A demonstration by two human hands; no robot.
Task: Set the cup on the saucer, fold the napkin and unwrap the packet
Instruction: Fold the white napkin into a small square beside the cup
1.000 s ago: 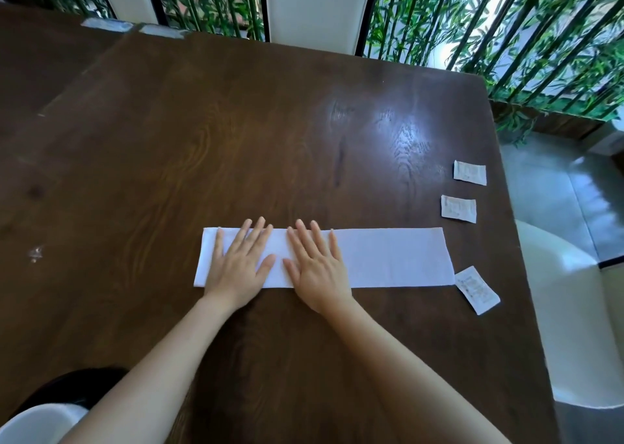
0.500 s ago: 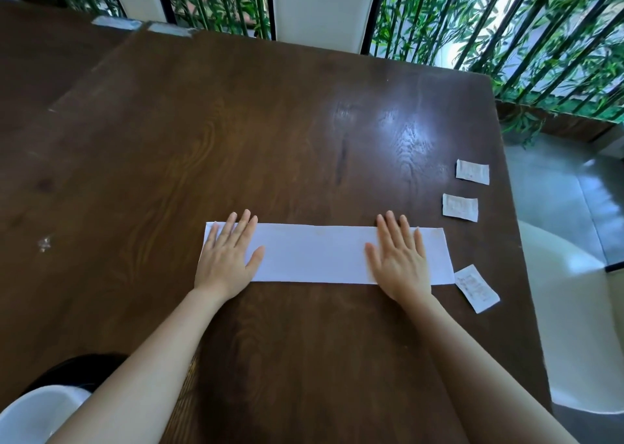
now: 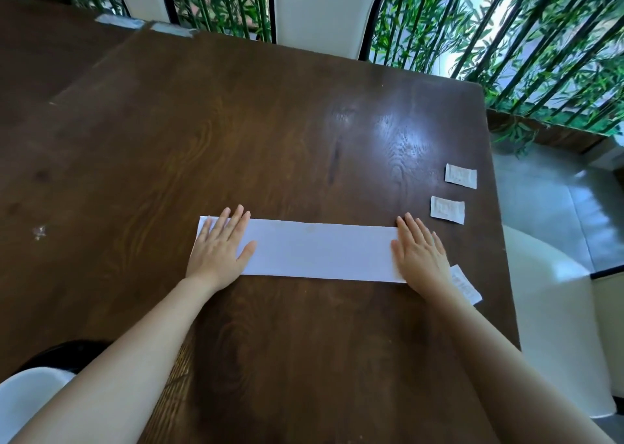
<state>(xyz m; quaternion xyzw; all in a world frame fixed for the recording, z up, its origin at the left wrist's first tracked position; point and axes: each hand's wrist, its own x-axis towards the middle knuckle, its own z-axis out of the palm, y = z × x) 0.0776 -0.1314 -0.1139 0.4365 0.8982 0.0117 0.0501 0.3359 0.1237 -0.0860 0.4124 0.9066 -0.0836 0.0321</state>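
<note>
A white napkin, folded into a long narrow strip, lies flat across the dark wooden table. My left hand rests palm down on its left end, fingers spread. On its right end my right hand lies flat, also with fingers apart. Three small white packets sit near the table's right edge: one at the back, one in the middle, and one partly hidden behind my right wrist. No cup or saucer is in view.
A white chair stands at the far side of the table, with bamboo plants behind it. Another white seat is just past the table's right edge. A white rounded object shows at the lower left.
My right hand has slid from the napkin's middle along the strip to its right end. My left hand moved slightly left to the left end.
</note>
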